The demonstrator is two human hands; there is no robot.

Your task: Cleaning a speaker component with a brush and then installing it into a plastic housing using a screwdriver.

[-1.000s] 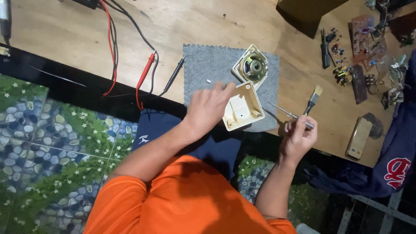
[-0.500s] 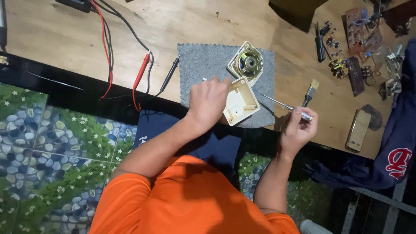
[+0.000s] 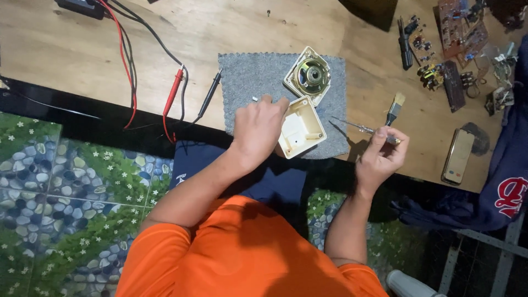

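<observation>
On the wooden surface (image 3: 165,33) a grey mat (image 3: 247,82) carries the opened work: a speaker half (image 3: 308,75) already off, and beside it the cream case (image 3: 300,127), touched by the left hand (image 3: 261,129). The right hand (image 3: 382,154) has its grip closed on a thin screwdriver (image 3: 352,126). Reassembly looks undone.

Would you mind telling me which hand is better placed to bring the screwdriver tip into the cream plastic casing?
Probably the right hand: it holds the thin metal screwdriver, tip pointing at the cream plastic casing. The left hand rests against the casing's edge on the grey felt mat.
</observation>
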